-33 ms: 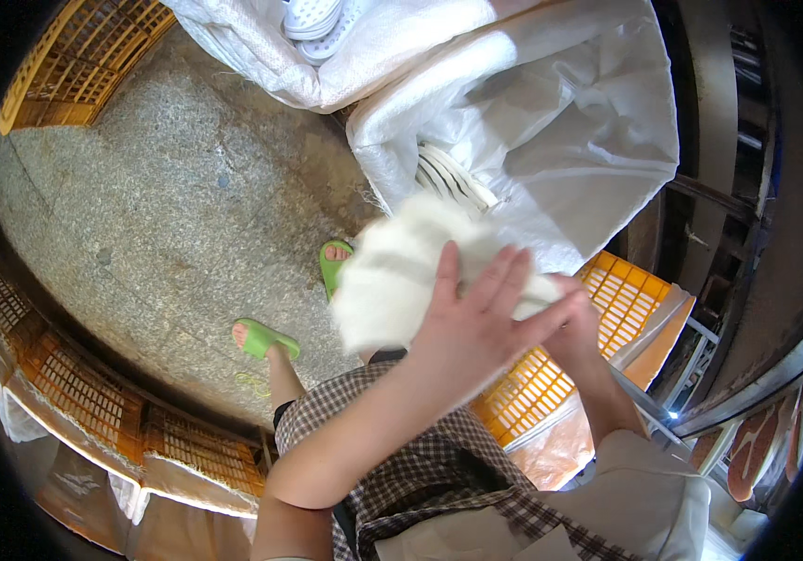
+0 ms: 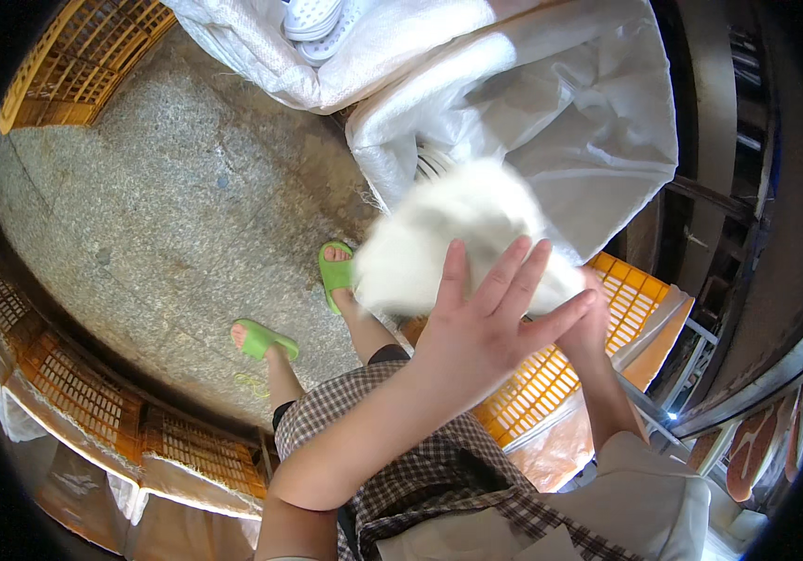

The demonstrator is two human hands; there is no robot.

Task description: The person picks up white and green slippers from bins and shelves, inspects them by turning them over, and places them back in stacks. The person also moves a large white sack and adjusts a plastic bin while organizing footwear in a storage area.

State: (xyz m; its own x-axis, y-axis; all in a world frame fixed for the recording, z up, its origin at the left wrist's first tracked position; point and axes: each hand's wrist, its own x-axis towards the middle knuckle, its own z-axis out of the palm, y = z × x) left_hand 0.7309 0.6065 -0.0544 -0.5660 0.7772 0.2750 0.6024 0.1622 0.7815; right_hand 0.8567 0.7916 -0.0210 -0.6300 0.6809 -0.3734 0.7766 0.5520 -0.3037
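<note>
We see a speckled grey stone floor (image 2: 158, 206). On it: big white woven sacks (image 2: 551, 122) at top and right, one holding white shoes (image 2: 312, 19); orange plastic crates (image 2: 65, 65) top left, lower left and right; our feet in green sandals (image 2: 336, 276).

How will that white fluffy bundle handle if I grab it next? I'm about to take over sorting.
The white bundle looks soft and floppy: its outline is fuzzy and rounded, with no firm edges. It is probably light for its size, since the left hand rests on it with spread fingers, no tight grip. It seems unlikely to roll or break.
</note>
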